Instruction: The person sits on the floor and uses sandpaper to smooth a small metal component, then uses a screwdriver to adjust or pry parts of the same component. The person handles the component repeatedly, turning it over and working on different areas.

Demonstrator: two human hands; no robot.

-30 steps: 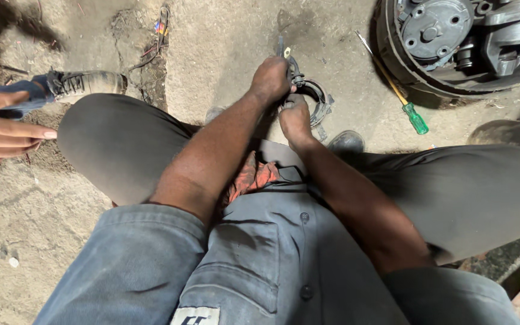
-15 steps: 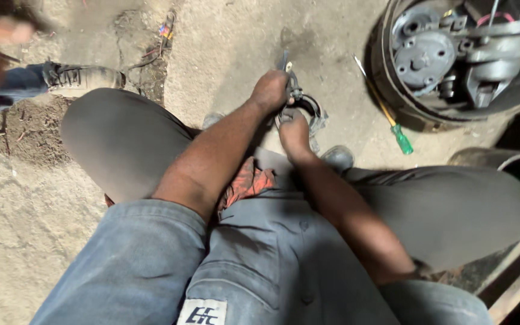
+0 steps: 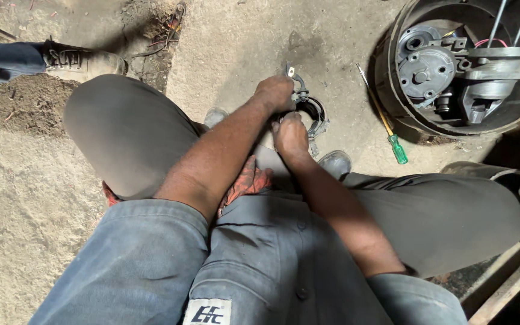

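- Squatting over a concrete floor, knees spread, both forearms reaching down between them to a small ring part on the ground.
- Ring part: dark, round, lying flat on the floor just ahead of the 2 shoe toes; a metal bracket with a bent end rises from its far side.
- Left hand: over the near-left edge of the ring, fingers curled down and closed around the bracket base. Grip looks firm; fingertips themselves hidden under the knuckles.
- Right hand: on the near edge of the ring, fingers bent and pressed down on it, thumb tucked. Whether it clamps the ring or only pushes on it, cannot tell.
- Hands nearly touching each other.
- Screwdriver: green handle, thin shaft, lying on the floor right of the ring, apart from both hands, just beside the drum.
- Drum: large, dark, round, upper right, open side up; grey cast metal parts and rods inside, thin coloured wires at its top.
- Orange rag: on the lap, between the forearms.
- Another person's shoe and trouser leg at upper left, well apart from the ring.
- Loose dirt on the left.
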